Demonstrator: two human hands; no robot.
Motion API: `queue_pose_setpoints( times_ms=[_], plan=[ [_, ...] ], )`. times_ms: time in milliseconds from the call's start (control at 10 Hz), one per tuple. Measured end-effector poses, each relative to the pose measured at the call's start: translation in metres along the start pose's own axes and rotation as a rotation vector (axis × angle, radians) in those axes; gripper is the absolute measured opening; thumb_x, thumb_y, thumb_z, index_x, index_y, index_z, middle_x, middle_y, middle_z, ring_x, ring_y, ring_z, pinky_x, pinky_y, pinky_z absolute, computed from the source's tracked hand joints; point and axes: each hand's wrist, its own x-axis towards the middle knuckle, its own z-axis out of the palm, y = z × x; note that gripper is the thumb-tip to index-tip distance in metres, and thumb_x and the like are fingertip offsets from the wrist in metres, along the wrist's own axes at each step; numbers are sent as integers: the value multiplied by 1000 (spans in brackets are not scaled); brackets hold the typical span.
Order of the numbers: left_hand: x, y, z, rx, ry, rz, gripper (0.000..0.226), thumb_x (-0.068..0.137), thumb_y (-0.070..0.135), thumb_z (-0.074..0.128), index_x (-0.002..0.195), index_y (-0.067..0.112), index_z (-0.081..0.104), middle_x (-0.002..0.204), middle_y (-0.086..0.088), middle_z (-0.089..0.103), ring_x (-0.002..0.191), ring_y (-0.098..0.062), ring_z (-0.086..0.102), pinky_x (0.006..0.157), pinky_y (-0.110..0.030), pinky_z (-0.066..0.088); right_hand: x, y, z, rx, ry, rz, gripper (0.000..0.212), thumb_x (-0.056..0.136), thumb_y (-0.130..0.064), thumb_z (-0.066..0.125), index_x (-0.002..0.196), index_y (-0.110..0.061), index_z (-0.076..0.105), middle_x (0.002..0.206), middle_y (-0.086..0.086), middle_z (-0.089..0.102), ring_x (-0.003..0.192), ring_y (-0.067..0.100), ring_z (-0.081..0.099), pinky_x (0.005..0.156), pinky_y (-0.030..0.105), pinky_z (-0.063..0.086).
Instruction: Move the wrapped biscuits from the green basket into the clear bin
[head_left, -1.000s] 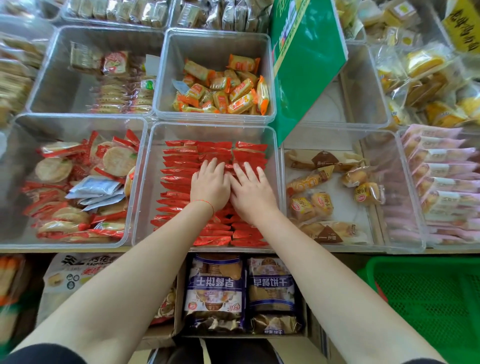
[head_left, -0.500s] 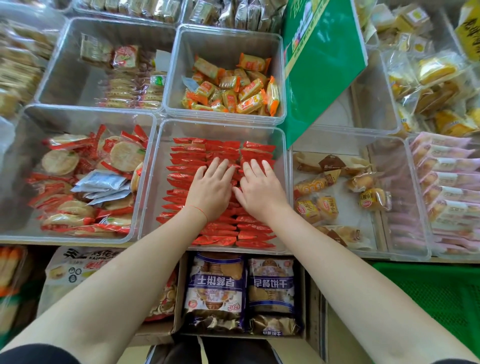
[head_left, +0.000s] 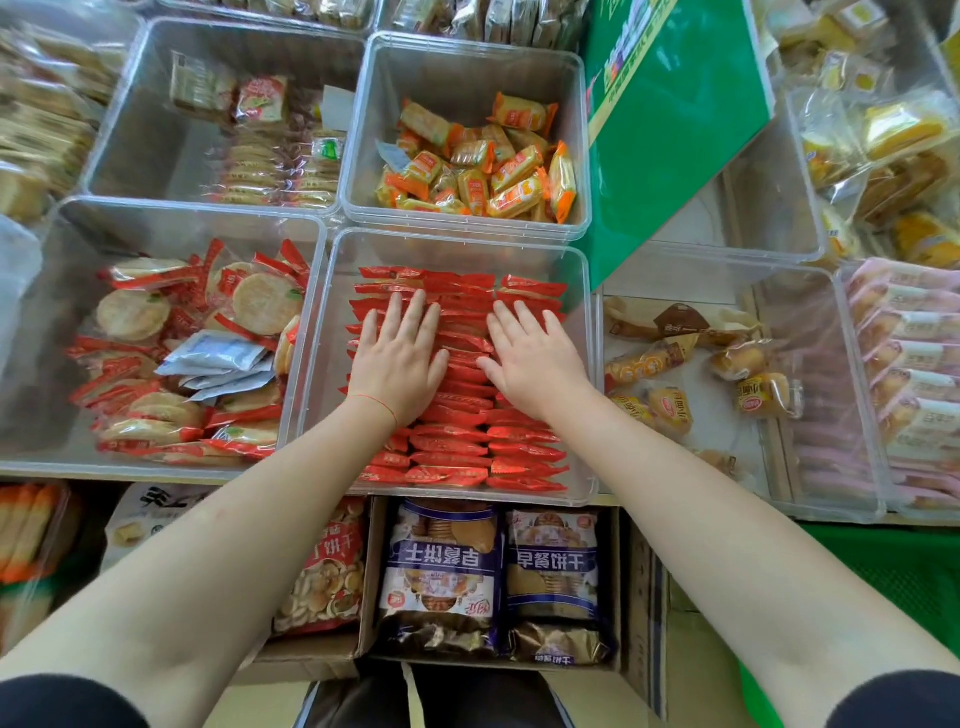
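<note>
Rows of red-wrapped biscuits (head_left: 452, 447) fill the clear bin (head_left: 462, 239) at the centre of the shelf. My left hand (head_left: 397, 358) lies flat on the left rows, fingers straight and slightly spread. Beside it, my right hand (head_left: 532, 356) lies flat on the right rows, fingers straight too. Neither hand holds a packet. A strip of bare red packets shows between the two hands. The green basket (head_left: 893, 577) is at the lower right, below the shelf edge; only its mesh corner shows.
Clear bins surround the centre one: round rice crackers (head_left: 171, 353) on the left, orange packets (head_left: 483, 166) behind, small cakes (head_left: 691, 374) and pink packets (head_left: 914, 364) on the right. A green carton (head_left: 670, 119) leans at the back right. Boxed biscuit bags (head_left: 493, 577) sit below the shelf.
My hands, side by side a second ago, have slid apart across the red packets, left hand leftward and right hand rightward. The view shifted, and less of the green basket shows.
</note>
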Motion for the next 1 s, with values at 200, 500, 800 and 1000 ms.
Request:
queue_pose_setpoints(
  times_ms=[200,500,800,1000],
  plan=[
    [-1,-14,7,-138,-65,-76,67,101,52,17,156,18,1,164,-4,0,151,-23,-6,122,-44,1,9,-24,-2,127,162,-29,59,105,-39,22,156,-10,16,164,11,11,151,27,10,120,46,13],
    [-3,-28,6,-169,-47,-37,59,102,47,14,155,22,17,164,-1,11,151,-19,1,121,-45,3,32,-33,-10,226,242,-20,35,97,-27,40,116,-9,64,118,9,62,113,29,56,94,41,39],
    [14,-36,4,-107,-47,-29,60,103,46,15,157,21,6,164,-3,2,151,-22,-5,121,-46,-1,69,-36,-7,151,57,0,58,103,-42,30,155,-18,24,163,4,17,148,26,18,119,49,14],
    [17,-34,2,-92,-66,-47,59,102,46,12,156,22,8,164,-4,5,151,-24,-2,121,-47,-1,62,-44,-5,-57,66,88,59,105,-45,22,153,-11,27,162,10,22,145,32,27,120,50,12]
  ],
)
